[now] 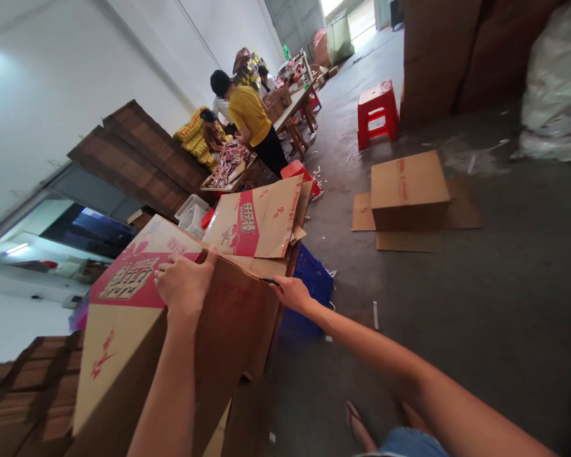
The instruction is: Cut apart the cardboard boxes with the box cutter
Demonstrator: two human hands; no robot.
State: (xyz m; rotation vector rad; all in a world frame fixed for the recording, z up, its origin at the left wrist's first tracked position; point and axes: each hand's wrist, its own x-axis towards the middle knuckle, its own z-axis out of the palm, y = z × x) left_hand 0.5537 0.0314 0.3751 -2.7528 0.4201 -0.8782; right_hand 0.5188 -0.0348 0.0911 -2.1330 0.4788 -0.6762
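A large printed cardboard box with a red band stands in front of me, tilted in the view. My left hand grips its upper edge, fingers over the printed side and thumb along the rim. At the box's right edge, my right hand is closed around a small dark tool, whose tip touches the cardboard edge; the type of tool is not clear. Behind the box lies another printed cardboard piece with a red band.
A blue crate is on the floor beside the cardboard. Farther right are an upside-down box and a red stool. A person in yellow and others are at tables behind. Stacked boxes stand lower left.
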